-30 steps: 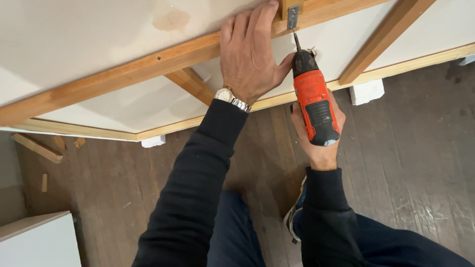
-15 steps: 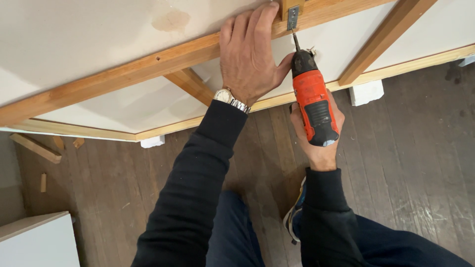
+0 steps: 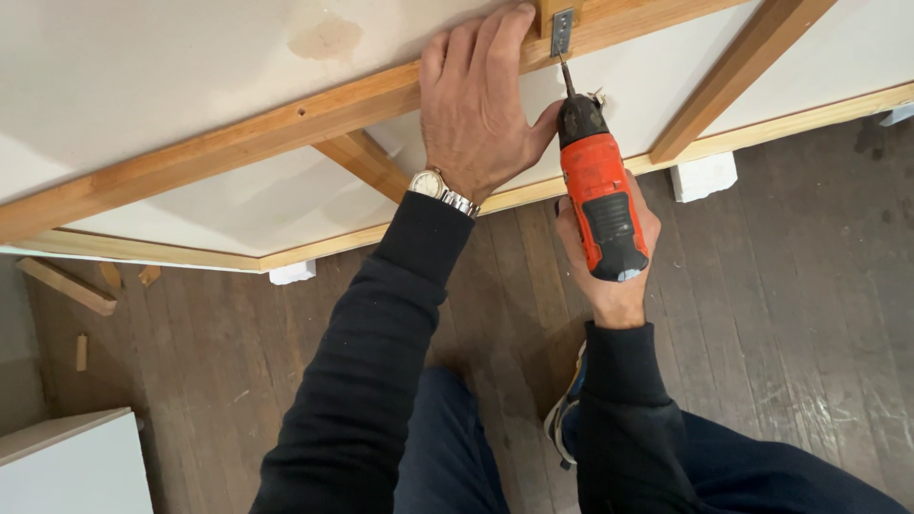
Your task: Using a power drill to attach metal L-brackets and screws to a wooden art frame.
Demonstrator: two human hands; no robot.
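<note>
The right hand (image 3: 609, 276) is wrapped around the grip of an orange and black cordless screwdriver (image 3: 598, 200), its bit pointing up and away into a small grey metal bracket (image 3: 563, 30) fixed on a long wooden rail (image 3: 238, 143) of a framed white panel (image 3: 143, 67). The left hand (image 3: 476, 114) lies just to the left of the tool, palm down and fingers spread flat on the rail and panel, its thumb touching the screwdriver's black nose; it grips nothing. A metal wristwatch (image 3: 440, 188) shows at its black cuff. A diagonal wooden brace (image 3: 362, 162) runs below the left hand. Near the person's knees lies a dark wooden plank floor (image 3: 790, 314), with wood offcuts (image 3: 67, 286) far to the left.
</note>
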